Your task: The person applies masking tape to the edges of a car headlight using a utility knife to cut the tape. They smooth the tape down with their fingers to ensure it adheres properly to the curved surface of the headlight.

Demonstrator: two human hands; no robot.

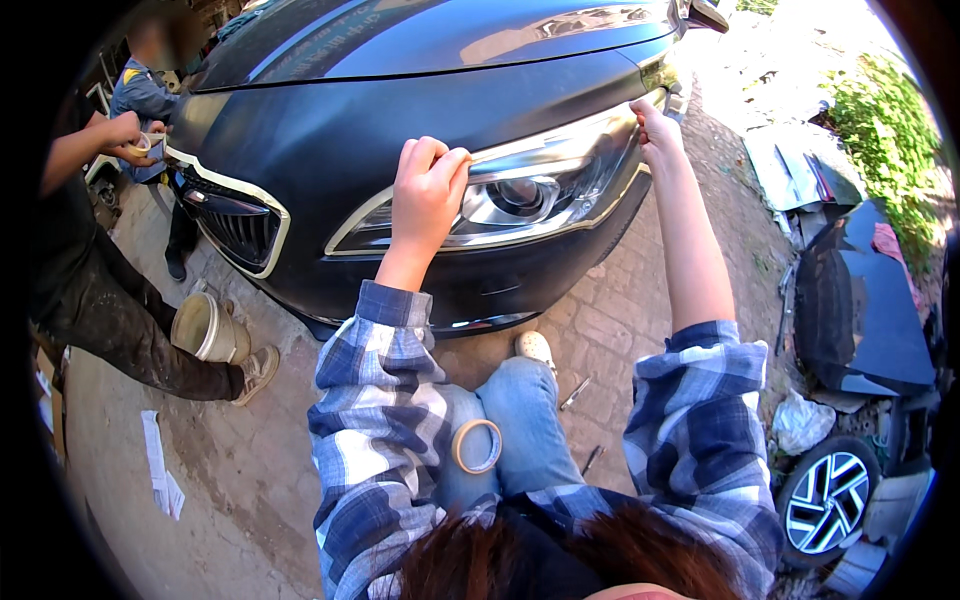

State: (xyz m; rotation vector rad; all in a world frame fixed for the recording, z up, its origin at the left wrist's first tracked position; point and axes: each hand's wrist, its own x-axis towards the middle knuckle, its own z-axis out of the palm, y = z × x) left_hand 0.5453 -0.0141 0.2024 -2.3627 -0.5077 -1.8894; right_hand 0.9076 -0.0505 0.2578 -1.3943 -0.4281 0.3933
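A dark car's headlight (520,195) is in front of me, its lower and inner edges bordered with pale masking tape. My left hand (428,190) is closed at the lamp's upper edge, fingertips pinched together. At the far outer corner my right hand (655,130) is also closed in a pinch. Between them a strip of masking tape (560,132) runs along the headlight's top edge, its ends hidden by my fingers. A roll of masking tape (477,446) rests on my lap, on my jeans.
At left a person in dark clothes holds a tape roll (140,146) by the taped grille (240,232); another person (145,90) is behind. A bucket (208,328) stands on the ground. Thin tools (576,392) lie near my foot. A wheel (828,503) and dark body panel (865,300) are at right.
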